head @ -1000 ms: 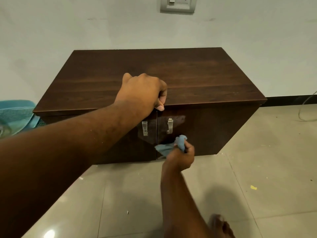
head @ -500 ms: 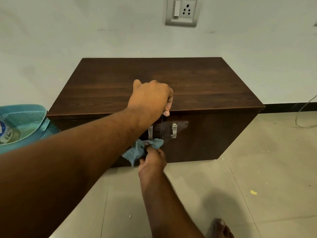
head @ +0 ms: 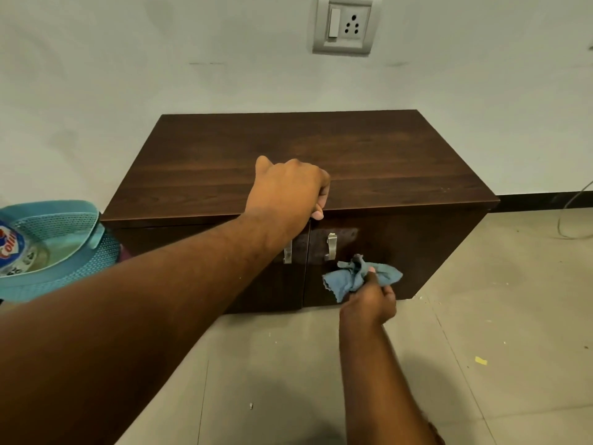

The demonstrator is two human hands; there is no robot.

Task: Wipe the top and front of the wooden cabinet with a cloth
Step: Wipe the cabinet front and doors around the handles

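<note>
**Room: wall, floor, fittings**

Wall: pale, plain, faintly scuffed. Switch-and-socket plate: grey, mounted high on the wall. Skirting: dark strip at the wall's foot, right. Floor: large beige tiles, glossy, speckled with small debris; one yellow scrap. Thin cable, possibly a wire loop, far right. Blue perforated basket, left edge.

You have one view only, a wide-angle camera on your head, looking forward and steeply down. It faces the wall, which fills the upper part of the frame, with the socket plate at the top edge. The wooden cabinet sits mid-frame, near enough that you see its top and front together. Your forearms enter from the lower left and bottom, and floor tiles fill the lower right.
</note>
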